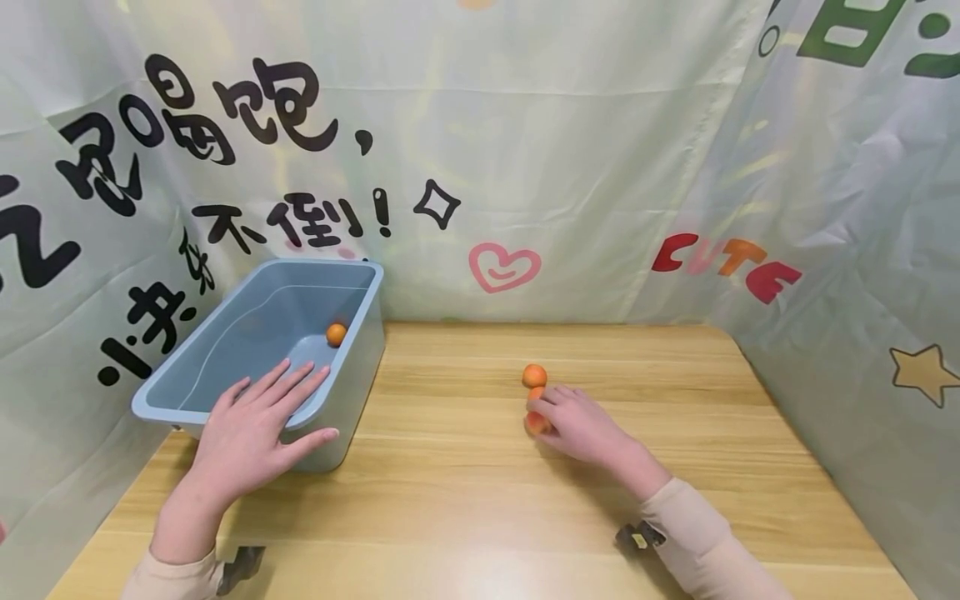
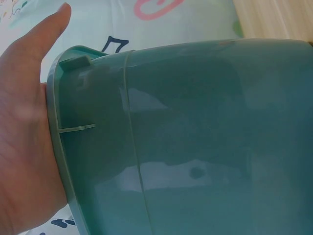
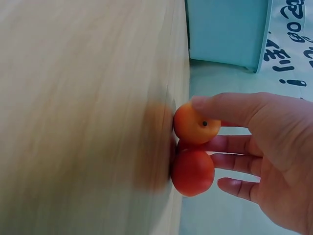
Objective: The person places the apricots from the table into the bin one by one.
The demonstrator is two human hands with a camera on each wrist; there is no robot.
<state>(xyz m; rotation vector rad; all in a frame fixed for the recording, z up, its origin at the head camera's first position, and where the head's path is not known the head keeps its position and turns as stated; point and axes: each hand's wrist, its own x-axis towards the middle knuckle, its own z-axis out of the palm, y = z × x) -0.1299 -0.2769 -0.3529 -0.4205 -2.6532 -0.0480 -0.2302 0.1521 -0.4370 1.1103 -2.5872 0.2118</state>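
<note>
My left hand rests on the near rim of a blue plastic tub, fingers straight and spread over the inside and thumb pointing out to the right. The left wrist view has that palm along the tub's rim. Inside the tub lies a small orange. On the table, my right hand pinches the nearest of three oranges, with the thumb on its side near the dark stem spot. A second orange is partly covered by the fingers; the farthest orange sits just behind.
The wooden table stretches between both hands. A printed cloth with lettering and a pink heart hangs behind it and along the sides. The tub stands at the table's left edge. Each sleeve carries a small dark wrist device.
</note>
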